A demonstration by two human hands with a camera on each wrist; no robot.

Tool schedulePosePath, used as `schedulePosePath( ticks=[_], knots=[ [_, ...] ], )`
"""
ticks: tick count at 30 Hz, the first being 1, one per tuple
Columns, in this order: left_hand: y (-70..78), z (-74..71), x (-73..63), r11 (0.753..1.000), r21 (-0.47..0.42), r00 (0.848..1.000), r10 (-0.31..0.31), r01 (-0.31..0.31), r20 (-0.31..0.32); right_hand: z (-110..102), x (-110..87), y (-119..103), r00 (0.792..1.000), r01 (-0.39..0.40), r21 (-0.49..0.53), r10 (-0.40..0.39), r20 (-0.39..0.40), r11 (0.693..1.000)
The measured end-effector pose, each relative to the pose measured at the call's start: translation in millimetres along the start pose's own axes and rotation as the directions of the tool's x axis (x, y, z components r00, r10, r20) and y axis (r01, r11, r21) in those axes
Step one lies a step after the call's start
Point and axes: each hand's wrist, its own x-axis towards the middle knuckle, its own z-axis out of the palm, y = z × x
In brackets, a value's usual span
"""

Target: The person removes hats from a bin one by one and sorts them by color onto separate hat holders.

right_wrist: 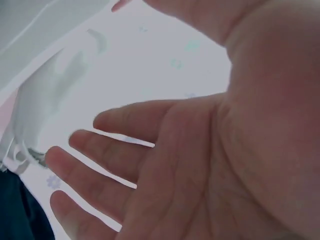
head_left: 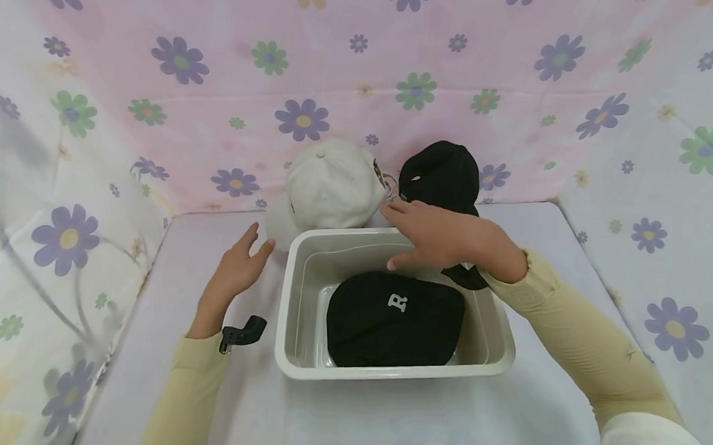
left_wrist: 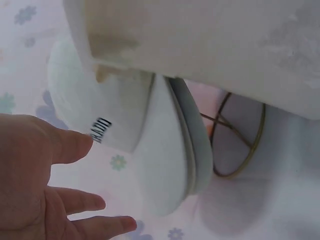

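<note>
A black cap [head_left: 391, 334] with a white letter R lies inside a light grey plastic bin [head_left: 393, 372]. Behind the bin sits a white cap [head_left: 333, 183], its brim toward the left; small dark lettering shows on it in the left wrist view. My left hand [head_left: 237, 269] hovers left of the bin by that brim, fingers extended and holding nothing. Over the bin's back right rim is my right hand [head_left: 437, 233], fingers straight and palm bare in the right wrist view. It partly hides a second black cap [head_left: 440, 172] at the back right.
A pale cloth covers the table [head_left: 341, 422]. Floral fabric [head_left: 337, 64] rises at the back and both sides. Thin brass-coloured rings [left_wrist: 261, 135] show behind the white cap in the left wrist view. A black wrist device [head_left: 244, 333] sits on the left cuff.
</note>
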Motion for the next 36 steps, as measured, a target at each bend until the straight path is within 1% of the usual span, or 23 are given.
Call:
schedulePosePath(
  ticks=[4,6,8,11,13,15,18,22,24,28,31,36],
  knots=[
    [10.7,-3.3,-19.4,0.998,-0.002,0.998,0.069,-0.069,-0.011,11.6,-12.3,-12.4,0.999,0.051,-0.024,-0.05,0.017,0.998],
    [17.3,-4.4,-29.4,0.993,-0.001,0.993,0.118,-0.118,-0.018,18.6,-15.3,-17.0,0.997,0.072,-0.02,-0.071,0.041,0.997],
    [23.5,-4.0,-38.9,0.986,0.02,0.986,0.168,-0.168,-0.015,27.6,-14.5,-19.8,0.994,0.079,-0.004,-0.078,0.074,0.997],
    [32.9,-1.1,-52.6,0.972,0.056,0.973,0.229,-0.229,0.013,44.0,-7.1,-21.1,0.989,0.081,0.022,-0.084,0.12,0.996],
    [37.9,3.0,-60.9,0.958,0.099,0.963,0.269,-0.27,0.026,55.7,0.2,-21.0,0.987,0.082,0.039,-0.087,0.137,0.996],
    [42.2,8.5,-68.4,0.94,0.138,0.95,0.31,-0.311,0.028,67.1,8.3,-20.5,0.984,0.092,0.053,-0.099,0.151,0.994],
    [45.3,19.9,-76.7,0.907,0.217,0.931,0.364,-0.361,0.025,83.5,20.3,-19.7,0.978,0.121,0.055,-0.128,0.165,0.991],
    [45.4,36.7,-83.0,0.875,0.296,0.92,0.39,-0.383,0.037,105.5,33.3,-18.7,0.966,0.156,0.039,-0.161,0.202,0.987],
    [45.4,43.7,-84.8,0.861,0.329,0.915,0.401,-0.387,0.027,115.7,37.3,-19.0,0.958,0.175,0.022,-0.175,0.225,0.984],
    [45.4,53.3,-86.8,0.845,0.375,0.909,0.416,-0.382,-0.01,130.1,41.3,-20.9,0.947,0.23,-0.063,-0.208,0.244,0.971],
    [46.7,58.1,-87.9,0.84,0.385,0.906,0.423,-0.383,-0.021,133.1,42.5,-22.0,0.948,0.256,-0.13,-0.222,0.229,0.958],
    [47.3,63.4,-87.0,0.831,0.401,0.901,0.433,-0.385,-0.033,131.5,44.4,-22.5,0.952,0.262,-0.15,-0.229,0.205,0.954]
  ],
)
